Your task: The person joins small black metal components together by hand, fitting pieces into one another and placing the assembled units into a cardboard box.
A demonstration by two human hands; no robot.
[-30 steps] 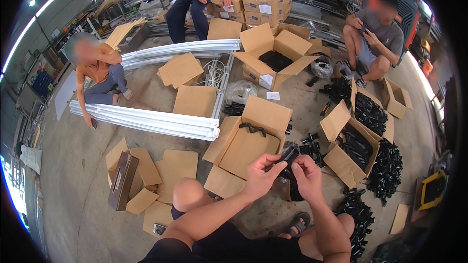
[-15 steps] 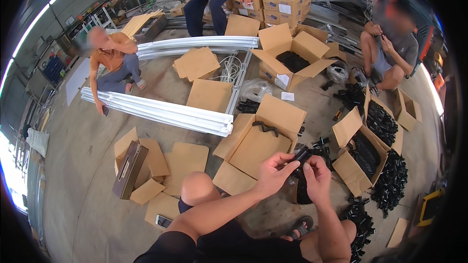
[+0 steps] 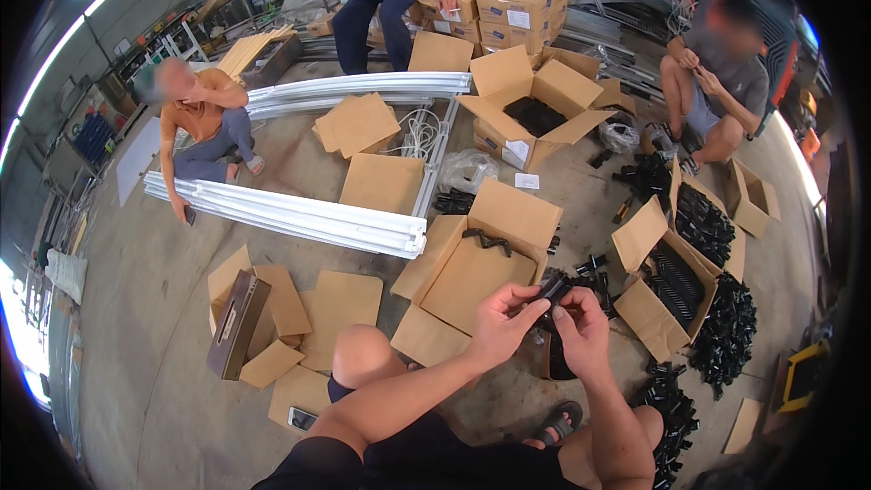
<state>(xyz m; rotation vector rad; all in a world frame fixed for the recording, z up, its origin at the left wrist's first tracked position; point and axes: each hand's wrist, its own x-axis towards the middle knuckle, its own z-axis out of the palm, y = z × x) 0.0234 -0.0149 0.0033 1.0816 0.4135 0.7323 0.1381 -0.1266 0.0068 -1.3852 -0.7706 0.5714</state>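
Observation:
Between my two hands is a small black plastic part [image 3: 554, 288], dark and tube-like, held up over the floor. My left hand [image 3: 501, 327] pinches it from the left with thumb and fingers. From the other side, my right hand [image 3: 582, 334] has its thumb and fingertips closed on the same part. The fingers cover much of it, so its exact kind is hidden. Just beyond my left hand lies an open cardboard box [image 3: 481, 290] with a few black pieces joined in a zigzag strip at its far side. Loose black parts [image 3: 594, 277] are scattered beyond my right hand.
On the right, an open carton [image 3: 667, 295] holds rows of black parts, with a heap of them [image 3: 726, 336] beside it. White metal profiles [image 3: 299, 213] lie across the floor. A phone [image 3: 301, 418] rests on cardboard by my knee. Three people are nearby.
The black part is tilted more upright in my fingers, and my right hand has shifted slightly left. The whole view has moved slightly. The standing person's left-side arm is raised higher.

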